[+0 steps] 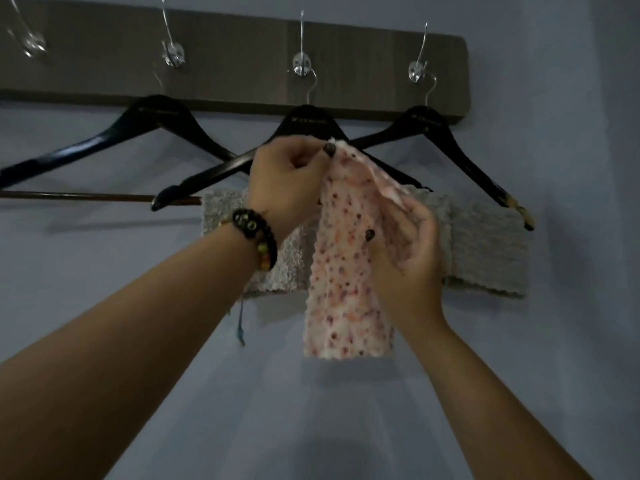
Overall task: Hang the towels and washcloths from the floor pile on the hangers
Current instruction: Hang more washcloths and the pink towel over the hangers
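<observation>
Left hand pinches the top edge of the spotted pink washcloth, fingers curled, at 12 o'clock of the cloth, right at the middle hanger. Right hand grips the cloth's right side at 3 o'clock, fingers wrapped round the fabric. Cloth hangs down in front of a grey towel draped on the hanger bars. Left hanger at 10 o'clock is bare. All hang from the wall hook board.

left hanger bar bare, grey towels fill right
</observation>
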